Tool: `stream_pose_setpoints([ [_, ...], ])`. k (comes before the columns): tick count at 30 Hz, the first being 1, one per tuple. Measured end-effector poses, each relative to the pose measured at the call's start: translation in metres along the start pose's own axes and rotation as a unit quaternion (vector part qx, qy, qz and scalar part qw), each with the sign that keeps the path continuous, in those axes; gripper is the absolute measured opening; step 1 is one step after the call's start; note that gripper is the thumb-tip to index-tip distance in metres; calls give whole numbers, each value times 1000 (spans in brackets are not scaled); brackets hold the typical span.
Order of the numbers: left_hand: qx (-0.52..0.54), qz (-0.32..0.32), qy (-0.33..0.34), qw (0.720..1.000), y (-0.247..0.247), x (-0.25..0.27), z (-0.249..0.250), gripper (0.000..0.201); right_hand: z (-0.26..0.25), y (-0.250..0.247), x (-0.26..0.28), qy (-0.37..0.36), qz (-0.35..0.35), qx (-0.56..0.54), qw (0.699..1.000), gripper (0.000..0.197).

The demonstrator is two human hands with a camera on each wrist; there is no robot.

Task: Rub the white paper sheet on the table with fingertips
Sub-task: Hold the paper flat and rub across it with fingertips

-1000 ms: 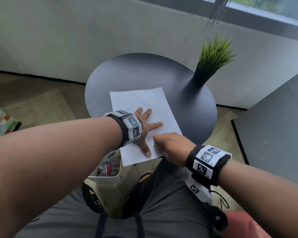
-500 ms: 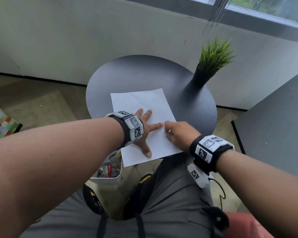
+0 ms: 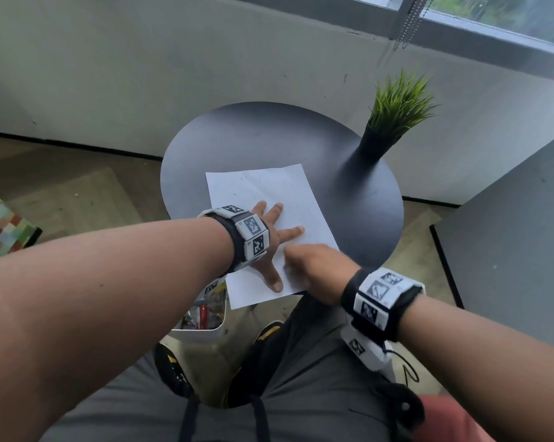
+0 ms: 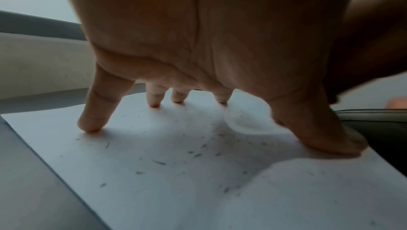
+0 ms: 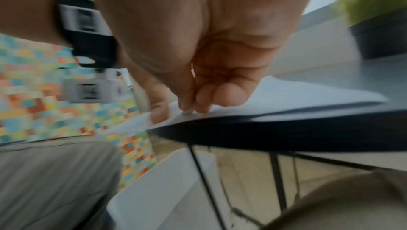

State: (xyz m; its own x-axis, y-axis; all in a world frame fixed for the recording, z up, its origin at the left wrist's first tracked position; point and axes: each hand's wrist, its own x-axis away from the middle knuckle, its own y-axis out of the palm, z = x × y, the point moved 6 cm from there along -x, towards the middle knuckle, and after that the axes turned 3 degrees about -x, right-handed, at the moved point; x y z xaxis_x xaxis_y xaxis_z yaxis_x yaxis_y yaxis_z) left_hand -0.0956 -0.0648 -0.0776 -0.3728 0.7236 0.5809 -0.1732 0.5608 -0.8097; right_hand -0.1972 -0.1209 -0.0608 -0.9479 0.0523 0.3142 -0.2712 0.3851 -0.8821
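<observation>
Mid-frame, round dark desk under white paper sheet; left hand splayed flat, right hand curled, fingertips touching paper; potted green grass plant upper right.

— How is the left hand being held?
— It is being spread wide, palm down, with the fingers straight and splayed; only the tips and the thumb are being pressed downward, the palm being kept raised. The left forearm is being reached in from the lower left, a marker band being worn at the wrist.

— And the right hand?
— It is being kept curled, knuckles up, just beside the left thumb. Its fingertips are being bunched together and pointed down. A banded wrist is being angled in from the lower right.
</observation>
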Motion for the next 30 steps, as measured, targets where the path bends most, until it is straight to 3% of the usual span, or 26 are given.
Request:
stream_pose_setpoints([
  [2,-8,-2,-5,1000,-1,0,1,133,-8,9,10,-36,-49,-5,998,18],
  [4,2,1,-12,1000,-1,-2,2,133,15,-7,5,28,-9,-5,1000,6],
  [7,7,4,-19,1000,-1,-4,1,135,45,-25,2,104,65,5,992,9],
  [9,5,-1,-19,1000,-1,-5,1,135,23,-14,5,57,44,7,997,3],
  [12,-3,-4,-20,1000,-1,-5,2,136,-2,7,17,-26,-31,0,999,10],
  [17,0,-2,-20,1000,-1,-5,1,133,51,-28,5,107,66,4,992,7],
  [19,-1,-3,-21,1000,0,-5,1,134,31,-20,7,76,50,16,996,5],
  [22,-3,-4,-21,1000,0,-6,2,135,-8,11,19,-28,-37,13,999,10],
  [23,-3,-5,-20,1000,1,-5,2,135,-3,9,19,-24,-37,15,999,10],
  [27,1,-5,-22,1000,1,-5,2,135,60,-28,10,119,56,7,991,8],
  [30,1,-8,-21,1000,2,-5,1,135,35,-14,12,55,31,33,997,6],
])
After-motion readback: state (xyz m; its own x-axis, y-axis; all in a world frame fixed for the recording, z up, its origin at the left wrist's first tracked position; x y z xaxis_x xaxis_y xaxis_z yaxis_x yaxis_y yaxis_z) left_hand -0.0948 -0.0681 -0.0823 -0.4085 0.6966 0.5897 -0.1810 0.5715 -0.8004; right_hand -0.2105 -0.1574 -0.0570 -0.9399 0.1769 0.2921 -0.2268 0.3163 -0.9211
